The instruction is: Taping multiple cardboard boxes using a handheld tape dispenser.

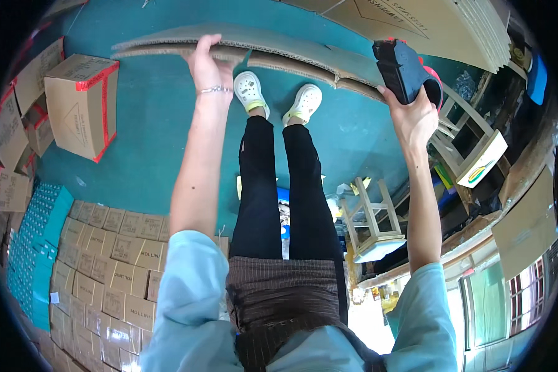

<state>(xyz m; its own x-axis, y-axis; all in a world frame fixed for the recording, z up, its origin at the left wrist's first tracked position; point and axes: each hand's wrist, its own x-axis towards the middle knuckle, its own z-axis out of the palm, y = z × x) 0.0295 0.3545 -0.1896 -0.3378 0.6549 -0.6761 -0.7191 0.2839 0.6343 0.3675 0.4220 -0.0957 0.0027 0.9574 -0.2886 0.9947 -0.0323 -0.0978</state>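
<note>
A flattened cardboard box (279, 51) stretches across in front of me, seen nearly edge-on, its layers slightly parted. My left hand (211, 67) grips its near edge left of the middle, thumb up and the other fingers partly hidden. In my right hand (413, 118) is a black tape dispenser (398, 69) with red parts, held up at the right end of the cardboard. The fingers of that hand close round the dispenser, and one fingertip reaches the cardboard's end; whether it presses on it I cannot tell.
More flat cardboard sheets (440, 28) are stacked at the far right. A box sealed with red tape (80, 105) stands at the left, above rows of brown cartons (115, 273) and teal boxes (40, 242). Wooden stools (372, 217) are on the right. Green floor (149, 149) lies beneath.
</note>
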